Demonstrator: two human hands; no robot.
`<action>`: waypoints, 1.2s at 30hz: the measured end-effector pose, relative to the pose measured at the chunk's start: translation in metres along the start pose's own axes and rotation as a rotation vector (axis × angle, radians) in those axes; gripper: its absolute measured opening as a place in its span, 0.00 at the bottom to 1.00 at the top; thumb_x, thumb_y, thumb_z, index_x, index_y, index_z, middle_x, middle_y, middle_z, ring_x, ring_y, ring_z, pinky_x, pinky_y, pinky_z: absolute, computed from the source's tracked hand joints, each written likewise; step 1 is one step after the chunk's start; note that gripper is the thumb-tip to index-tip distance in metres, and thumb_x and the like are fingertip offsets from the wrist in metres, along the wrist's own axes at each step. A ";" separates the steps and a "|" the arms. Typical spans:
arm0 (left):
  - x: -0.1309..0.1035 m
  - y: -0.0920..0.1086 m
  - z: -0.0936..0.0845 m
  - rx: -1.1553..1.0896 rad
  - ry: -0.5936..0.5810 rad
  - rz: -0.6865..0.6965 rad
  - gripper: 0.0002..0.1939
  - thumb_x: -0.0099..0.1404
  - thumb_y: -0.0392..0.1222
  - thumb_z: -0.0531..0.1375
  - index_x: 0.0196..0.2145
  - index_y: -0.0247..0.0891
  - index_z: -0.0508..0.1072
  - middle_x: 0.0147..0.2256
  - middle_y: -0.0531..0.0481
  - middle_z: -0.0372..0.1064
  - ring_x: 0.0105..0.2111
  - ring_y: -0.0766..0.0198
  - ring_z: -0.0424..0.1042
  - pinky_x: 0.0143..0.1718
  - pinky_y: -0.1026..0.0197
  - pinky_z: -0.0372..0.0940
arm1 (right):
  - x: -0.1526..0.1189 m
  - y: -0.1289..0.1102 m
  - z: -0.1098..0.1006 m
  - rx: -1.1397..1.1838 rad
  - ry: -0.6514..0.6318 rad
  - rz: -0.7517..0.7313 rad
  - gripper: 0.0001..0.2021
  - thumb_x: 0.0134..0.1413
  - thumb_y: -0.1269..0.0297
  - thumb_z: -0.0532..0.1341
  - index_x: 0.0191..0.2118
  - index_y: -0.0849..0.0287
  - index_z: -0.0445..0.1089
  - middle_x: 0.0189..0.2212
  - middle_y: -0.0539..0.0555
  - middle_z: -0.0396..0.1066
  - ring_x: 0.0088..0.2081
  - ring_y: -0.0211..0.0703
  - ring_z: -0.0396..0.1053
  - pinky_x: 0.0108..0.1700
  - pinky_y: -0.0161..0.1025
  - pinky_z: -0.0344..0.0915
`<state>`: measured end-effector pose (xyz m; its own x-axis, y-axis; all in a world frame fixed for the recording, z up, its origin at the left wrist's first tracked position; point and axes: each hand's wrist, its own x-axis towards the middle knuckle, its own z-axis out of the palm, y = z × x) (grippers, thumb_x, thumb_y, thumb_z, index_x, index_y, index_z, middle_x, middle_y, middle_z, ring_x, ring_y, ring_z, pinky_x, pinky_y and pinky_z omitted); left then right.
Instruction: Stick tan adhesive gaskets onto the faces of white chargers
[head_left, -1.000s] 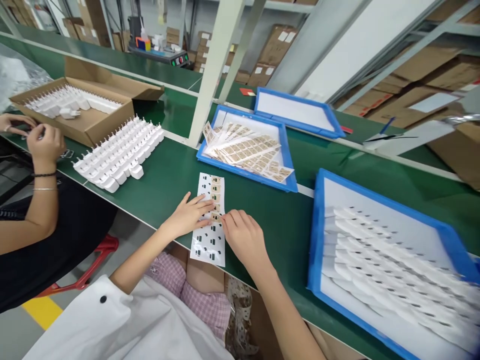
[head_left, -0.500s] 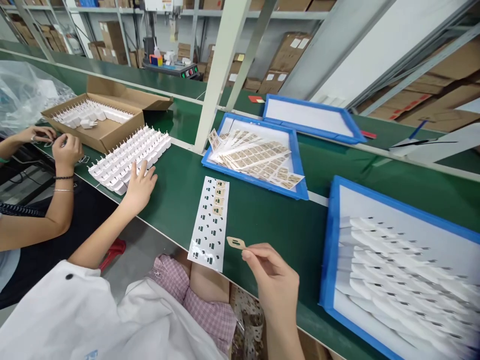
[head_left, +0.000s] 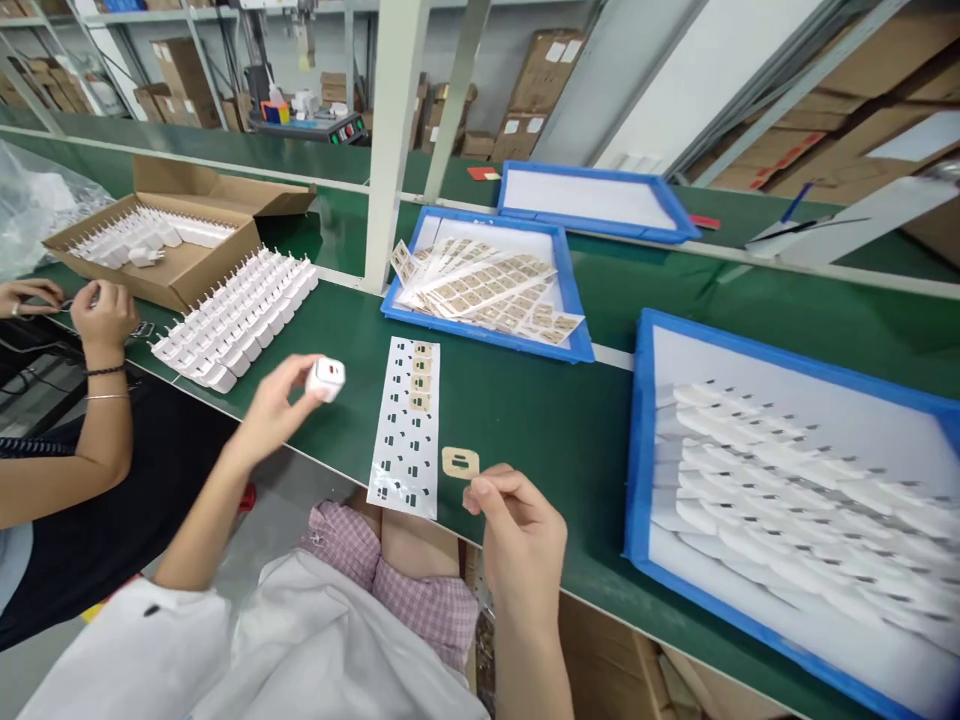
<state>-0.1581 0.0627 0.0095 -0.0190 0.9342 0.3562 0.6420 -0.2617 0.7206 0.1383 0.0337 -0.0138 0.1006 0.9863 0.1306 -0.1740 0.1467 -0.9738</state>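
Between the thumb and fingers of my left hand [head_left: 279, 408] is a small white charger [head_left: 326, 379], raised above the bench, its end with a small dark slot facing up. My right hand [head_left: 521, 520] pinches a beige sticker [head_left: 460, 462] by one edge; the sticker has a cut-out in its middle. A white sticker sheet [head_left: 403, 440] lies on the green bench between my hands, with several beige stickers on its upper right part. Rows of white chargers [head_left: 240, 315] stand with prongs up, to the left of my left hand.
A blue tray [head_left: 581, 340] holds a pile of sticker sheets [head_left: 487, 285]. Another blue tray [head_left: 639, 450] at right holds rows of white chargers [head_left: 795, 500]; a third tray [head_left: 592, 205] stands behind. An open cardboard box [head_left: 187, 285] and a co-worker's hand [head_left: 105, 315] are at left.
My left hand has lifted a charger from the rows and brought it right, towards the sticker sheet. My right hand still holds the sticker, now turned more face-on. The camera view has shifted slightly.
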 end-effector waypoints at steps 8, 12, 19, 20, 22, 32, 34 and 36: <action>-0.066 0.093 0.105 -0.806 -0.082 0.131 0.23 0.65 0.43 0.70 0.52 0.47 0.63 0.46 0.48 0.70 0.46 0.61 0.74 0.46 0.57 0.71 | -0.044 -0.049 0.033 0.366 0.053 0.048 0.17 0.61 0.58 0.68 0.24 0.56 0.66 0.19 0.44 0.59 0.20 0.31 0.53 0.24 0.31 0.57; -0.061 0.105 0.109 -0.684 -0.096 0.156 0.22 0.61 0.45 0.73 0.50 0.45 0.70 0.43 0.49 0.67 0.43 0.61 0.72 0.44 0.59 0.69 | -0.059 -0.052 0.027 0.337 0.155 0.039 0.18 0.60 0.57 0.69 0.23 0.56 0.65 0.21 0.44 0.59 0.22 0.32 0.52 0.26 0.32 0.58; -0.065 0.116 0.117 -0.509 -0.008 0.259 0.19 0.66 0.37 0.65 0.52 0.43 0.65 0.46 0.46 0.72 0.44 0.60 0.73 0.43 0.59 0.69 | -0.058 -0.048 0.023 0.302 0.196 0.024 0.17 0.59 0.57 0.68 0.24 0.56 0.65 0.21 0.44 0.56 0.23 0.34 0.52 0.29 0.34 0.59; -0.065 0.116 0.117 -0.465 -0.007 0.273 0.18 0.66 0.37 0.64 0.52 0.43 0.65 0.43 0.47 0.72 0.41 0.60 0.73 0.40 0.59 0.68 | -0.058 -0.047 0.022 0.296 0.195 0.026 0.17 0.59 0.57 0.68 0.24 0.56 0.64 0.21 0.45 0.55 0.24 0.35 0.52 0.28 0.33 0.58; -0.064 0.115 0.116 -0.422 -0.024 0.310 0.17 0.66 0.37 0.63 0.51 0.43 0.65 0.39 0.50 0.71 0.36 0.62 0.71 0.36 0.60 0.66 | -0.059 -0.047 0.020 0.290 0.186 0.038 0.16 0.58 0.58 0.68 0.24 0.55 0.64 0.21 0.45 0.54 0.24 0.35 0.53 0.28 0.34 0.57; -0.057 0.112 0.107 -0.732 -0.296 0.396 0.23 0.72 0.58 0.54 0.56 0.41 0.65 0.44 0.44 0.68 0.42 0.56 0.70 0.39 0.53 0.69 | -0.068 -0.053 0.018 0.239 0.100 0.064 0.17 0.60 0.59 0.66 0.24 0.56 0.62 0.23 0.46 0.56 0.26 0.36 0.57 0.29 0.35 0.58; -0.056 0.114 0.107 -0.734 -0.308 0.391 0.23 0.73 0.59 0.53 0.56 0.41 0.65 0.43 0.45 0.69 0.41 0.56 0.70 0.39 0.53 0.69 | -0.069 -0.053 0.018 0.221 0.098 0.065 0.16 0.60 0.60 0.66 0.24 0.56 0.62 0.23 0.46 0.57 0.26 0.36 0.58 0.30 0.35 0.59; -0.056 0.116 0.107 -0.729 -0.320 0.374 0.22 0.73 0.60 0.52 0.55 0.42 0.66 0.43 0.45 0.69 0.42 0.56 0.70 0.39 0.53 0.69 | -0.069 -0.053 0.019 0.192 0.103 0.063 0.17 0.60 0.59 0.65 0.24 0.55 0.61 0.22 0.46 0.56 0.26 0.37 0.58 0.30 0.35 0.59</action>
<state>-0.0004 0.0060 0.0099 0.3807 0.7505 0.5401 -0.0879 -0.5521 0.8291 0.1223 -0.0407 0.0324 0.1815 0.9825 0.0419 -0.3649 0.1068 -0.9249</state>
